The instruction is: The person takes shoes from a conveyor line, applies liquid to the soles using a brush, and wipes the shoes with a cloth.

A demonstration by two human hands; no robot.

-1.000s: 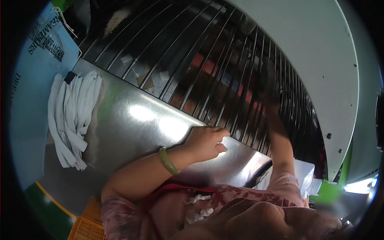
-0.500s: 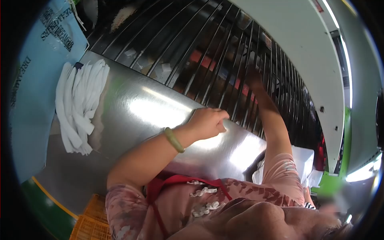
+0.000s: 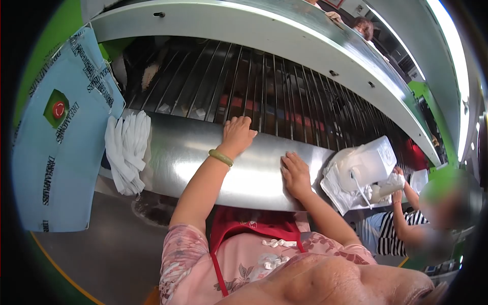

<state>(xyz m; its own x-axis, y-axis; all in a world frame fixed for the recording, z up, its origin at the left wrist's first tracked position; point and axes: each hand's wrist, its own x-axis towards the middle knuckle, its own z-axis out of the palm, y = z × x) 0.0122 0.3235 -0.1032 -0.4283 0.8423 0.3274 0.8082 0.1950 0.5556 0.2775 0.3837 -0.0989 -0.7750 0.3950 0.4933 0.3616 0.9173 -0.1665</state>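
Note:
My left hand (image 3: 239, 136), with a green bangle (image 3: 220, 158) on its wrist, rests at the far edge of a shiny metal ledge (image 3: 178, 147), beside dark metal bars (image 3: 231, 84). Its fingers are curled in loosely, and nothing shows in them. My right hand (image 3: 296, 174) lies palm down on the ledge, fingers stretched forward, holding nothing. At the ledge's left end hangs a bundle of white fabric strips (image 3: 127, 152). Right of my right hand stands a white plastic container (image 3: 368, 161) on crumpled white wrapping.
A blue printed panel (image 3: 56, 168) with a red button (image 3: 59, 109) stands at the left. Beyond the bars runs a pale metal beam (image 3: 244, 20). A co-worker in a striped top (image 3: 399, 231) handles something pale at the right; another person is across the beam.
My right arm has come back from over the bars, and its hand now lies on the ledge. My left hand stays by the ledge's far edge. The view has shifted.

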